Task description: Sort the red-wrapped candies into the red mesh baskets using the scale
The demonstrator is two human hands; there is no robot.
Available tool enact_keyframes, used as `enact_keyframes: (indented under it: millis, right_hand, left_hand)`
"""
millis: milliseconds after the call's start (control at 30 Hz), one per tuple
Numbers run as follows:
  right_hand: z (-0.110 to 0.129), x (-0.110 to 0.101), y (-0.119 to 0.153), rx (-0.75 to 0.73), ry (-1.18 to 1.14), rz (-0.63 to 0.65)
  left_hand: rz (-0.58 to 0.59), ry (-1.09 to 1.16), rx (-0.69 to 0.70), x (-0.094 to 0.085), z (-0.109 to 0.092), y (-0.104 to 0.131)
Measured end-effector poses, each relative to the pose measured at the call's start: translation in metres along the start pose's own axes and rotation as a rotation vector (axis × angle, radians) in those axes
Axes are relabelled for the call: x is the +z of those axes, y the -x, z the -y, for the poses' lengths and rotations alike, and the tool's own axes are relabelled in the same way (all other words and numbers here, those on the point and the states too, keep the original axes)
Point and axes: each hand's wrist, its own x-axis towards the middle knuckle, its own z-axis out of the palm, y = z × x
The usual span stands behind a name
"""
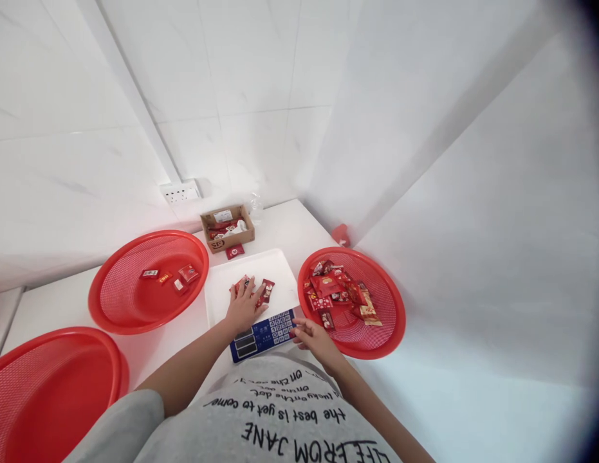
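Note:
My left hand (244, 305) lies with spread fingers over red snack packets (267, 292) on the white tray of a digital scale (219, 299). One packet pokes out beyond the fingertips, and part of the pile is hidden under the hand. Beside the scale's blue keypad panel (253, 339), my right hand (316, 342) hovers with loosely bent fingers apart, nothing visible in it. Close to that hand is the rim of a red mesh basket (394, 302), which holds many red and gold wrapped snacks (327, 285).
Left of the scale stands another red basket (109, 283) with several small packets. A third red basket (53, 399) is at the lower left. Behind the scale sit an open cardboard box (230, 240) of packets and a single red packet (235, 251). White walls border the table.

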Motion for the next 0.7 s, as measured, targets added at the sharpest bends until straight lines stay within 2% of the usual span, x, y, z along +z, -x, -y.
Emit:
enact_keyframes:
  millis: [200,367,533,600,700]
  right_hand:
    - [-0.004,0.001,0.0,-0.004,-0.004,-0.017]
    - [-0.002,-0.006,-0.005,-0.08,-0.022,-0.063]
    - [-0.001,-0.041,-0.022,-0.153,-0.022,-0.341]
    - [-0.004,-0.058,-0.03,-0.083,0.032,-0.45]
    - [-0.01,-0.077,-0.04,0.058,0.021,-0.508]
  left_hand:
    - [0.083,0.004,-0.012,0.004,0.005,-0.005]
    - [0.026,-0.008,-0.002,-0.003,0.0,-0.002]
    - [-0.041,0.112,0.029,-0.013,-0.014,0.017]
    - [-0.055,0.175,0.035,-0.014,-0.017,0.032]
    - [-0.083,0.254,0.007,-0.012,-0.013,0.056]
